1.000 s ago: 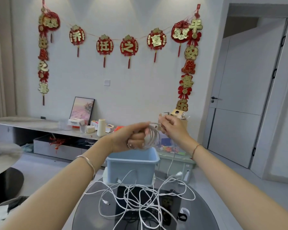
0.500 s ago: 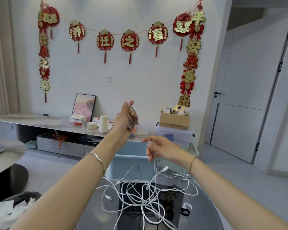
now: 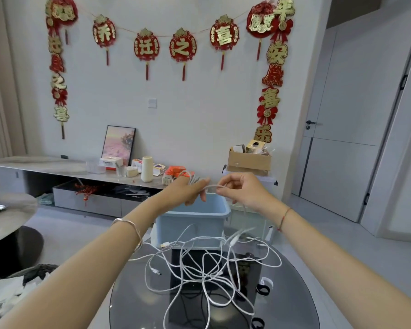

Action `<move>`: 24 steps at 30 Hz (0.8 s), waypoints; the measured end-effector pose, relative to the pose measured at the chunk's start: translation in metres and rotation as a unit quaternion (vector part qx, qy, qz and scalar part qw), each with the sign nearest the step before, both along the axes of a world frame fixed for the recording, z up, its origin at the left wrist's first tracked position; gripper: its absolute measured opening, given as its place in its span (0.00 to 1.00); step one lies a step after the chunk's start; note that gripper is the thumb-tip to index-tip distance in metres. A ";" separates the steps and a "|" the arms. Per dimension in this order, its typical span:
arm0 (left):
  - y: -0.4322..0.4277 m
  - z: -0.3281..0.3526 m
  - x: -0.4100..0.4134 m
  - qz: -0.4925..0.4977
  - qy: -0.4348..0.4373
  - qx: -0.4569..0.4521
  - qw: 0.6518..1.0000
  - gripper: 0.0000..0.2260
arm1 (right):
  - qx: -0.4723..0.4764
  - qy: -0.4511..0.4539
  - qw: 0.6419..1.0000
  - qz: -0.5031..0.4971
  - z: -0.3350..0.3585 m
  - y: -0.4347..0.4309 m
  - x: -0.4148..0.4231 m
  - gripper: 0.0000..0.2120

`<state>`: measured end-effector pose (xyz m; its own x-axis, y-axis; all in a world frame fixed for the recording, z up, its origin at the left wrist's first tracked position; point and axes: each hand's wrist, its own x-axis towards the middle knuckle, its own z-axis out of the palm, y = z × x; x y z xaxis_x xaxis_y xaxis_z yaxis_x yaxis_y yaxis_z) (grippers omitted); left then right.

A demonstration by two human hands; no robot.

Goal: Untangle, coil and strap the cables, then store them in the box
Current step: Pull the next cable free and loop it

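My left hand (image 3: 188, 189) holds a small coil of white cable (image 3: 192, 178) wound around its fingers, raised above the light blue box (image 3: 192, 225). My right hand (image 3: 241, 189) pinches the same cable just to the right of the coil, and the free length hangs down from it toward the table. A tangle of white cables (image 3: 207, 264) lies spread on the round dark glass table (image 3: 133, 300) in front of the box. Black and white straps (image 3: 263, 287) lie on the table at the right.
A clear storage bin (image 3: 252, 222) sits behind the blue box. A low cabinet (image 3: 45, 166) along the wall carries a framed picture, cups and boxes, with a cardboard box (image 3: 248, 162) to the right. Another round table (image 3: 5, 217) stands at the left.
My left hand came down from its raised position and my right hand rose to meet it, laying another turn of cable onto the coil. The view tilted slightly.
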<state>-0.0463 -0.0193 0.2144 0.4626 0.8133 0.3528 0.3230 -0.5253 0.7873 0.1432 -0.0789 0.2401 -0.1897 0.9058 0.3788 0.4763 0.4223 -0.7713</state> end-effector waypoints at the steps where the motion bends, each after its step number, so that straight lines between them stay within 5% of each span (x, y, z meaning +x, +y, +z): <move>1: -0.002 0.003 -0.003 -0.026 -0.050 -0.067 0.996 0.22 | -0.009 0.005 1.000 0.009 0.002 0.001 0.004 0.03; 8: -0.003 0.013 -0.008 -0.063 -0.274 -0.252 0.926 0.21 | -0.101 0.083 0.990 0.050 0.008 0.007 0.028 0.11; 13: -0.007 0.030 0.008 -0.177 -0.452 -0.361 0.796 0.27 | -0.118 0.183 0.973 0.072 0.008 0.014 0.011 0.07; 18: -0.021 0.045 0.012 -0.302 -0.453 -0.404 0.735 0.21 | 0.058 0.212 0.975 -0.032 0.002 0.022 0.004 0.09; 21: -0.030 0.051 0.015 -0.323 -0.469 -0.406 0.715 0.21 | 0.194 0.145 0.963 -0.120 0.010 0.025 0.007 0.08; 24: -0.032 0.057 0.020 -0.245 -0.540 -0.361 0.720 0.21 | 0.175 -0.017 0.978 -0.108 0.008 0.026 0.001 0.12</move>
